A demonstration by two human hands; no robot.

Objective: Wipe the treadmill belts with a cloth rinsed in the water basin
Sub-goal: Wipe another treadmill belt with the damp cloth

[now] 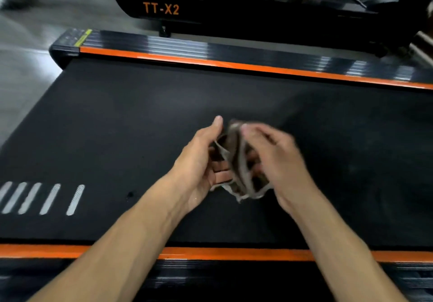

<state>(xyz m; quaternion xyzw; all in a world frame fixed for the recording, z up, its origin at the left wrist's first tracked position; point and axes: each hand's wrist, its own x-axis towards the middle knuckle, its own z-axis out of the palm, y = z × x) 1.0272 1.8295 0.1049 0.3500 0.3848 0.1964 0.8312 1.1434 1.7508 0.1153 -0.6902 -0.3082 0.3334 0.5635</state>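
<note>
Head view shows two treadmills: one black belt (140, 118) below the person, a second treadmill (210, 3) at twelve o'clock. One brown cloth (236, 161) sits bunched between two hands above the belt's middle. Left hand (201, 163), palm up, fingers curled, grips it; right hand (278, 158), blurred, pinches its top.

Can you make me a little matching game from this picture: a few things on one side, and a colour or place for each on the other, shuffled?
Things:
1. cloth
2. belt
3. side stripe
4. TT-X2 lettering

Colour or place:
A. orange band along the belt's edge
B. held between both hands
C. on the black machine at the back
D. wide black surface under the hands

Pairs: 1-B, 2-D, 3-A, 4-C
</note>
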